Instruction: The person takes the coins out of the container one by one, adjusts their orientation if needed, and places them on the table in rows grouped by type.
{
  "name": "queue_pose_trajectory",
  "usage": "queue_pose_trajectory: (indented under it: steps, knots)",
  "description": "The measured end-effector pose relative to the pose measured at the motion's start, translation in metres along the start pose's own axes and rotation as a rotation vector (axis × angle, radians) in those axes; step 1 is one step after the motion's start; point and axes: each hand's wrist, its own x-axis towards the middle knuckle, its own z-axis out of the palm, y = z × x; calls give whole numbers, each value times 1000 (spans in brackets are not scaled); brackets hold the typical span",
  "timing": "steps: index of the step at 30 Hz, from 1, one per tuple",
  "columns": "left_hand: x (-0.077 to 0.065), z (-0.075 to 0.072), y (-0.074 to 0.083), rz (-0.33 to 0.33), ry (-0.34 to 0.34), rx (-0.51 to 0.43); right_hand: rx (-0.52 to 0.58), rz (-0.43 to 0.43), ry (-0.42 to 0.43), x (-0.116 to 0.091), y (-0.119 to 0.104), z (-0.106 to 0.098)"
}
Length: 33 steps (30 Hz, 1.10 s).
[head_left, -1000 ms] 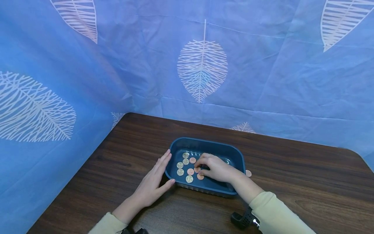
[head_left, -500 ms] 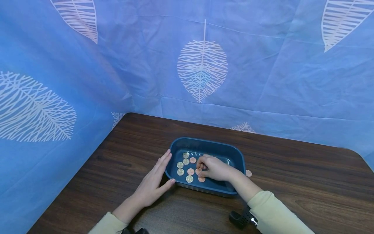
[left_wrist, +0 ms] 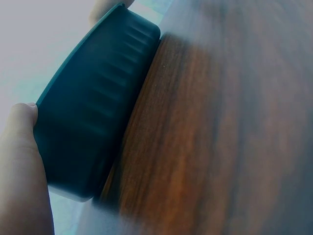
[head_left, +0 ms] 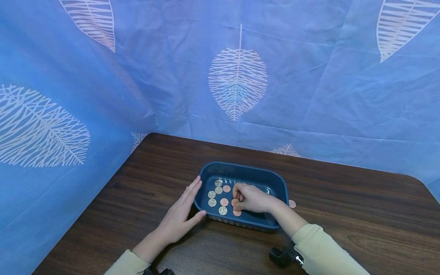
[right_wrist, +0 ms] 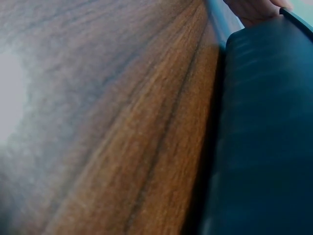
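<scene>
The right hand (head_left: pixel 253 199) reaches down into a blue tray (head_left: pixel 252 173). Its pointing finger and thumb are bent and pinch an orange coin (head_left: pixel 235 201) on the floor of the tray, near the middle. Another orange coin (head_left: pixel 237 213) lies just below the thumb. Two more orange coins (head_left: pixel 224 202) and five gold coins (head_left: pixel 222 211) lie flat in the left part of the tray. The left hand (head_left: pixel 180 219) has its fingers out straight and touches the tray's left end, with its thumb spread apart at the near corner. One coin outside the tray (head_left: pixel 292 204) lies on the brown table (head_left: pixel 343 198), just beside the tray's right end. A blue cloth with white leaves (head_left: pixel 302 95) hangs behind.
</scene>
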Motion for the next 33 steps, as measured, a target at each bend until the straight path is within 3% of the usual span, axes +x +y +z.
queue_pose_trajectory:
  steps: [11, 21, 33]
  knots:
    - [0, 0, -2, 10, 1, 1, 36, -82, 43, -2, 1, 1]
    - [-1, 0, -1, -5, 18, -6, 24, -85, 76, -4, 2, -2]
    - [-1, 1, 1, -13, 23, -14, 131, -72, 182, -14, -9, -7]
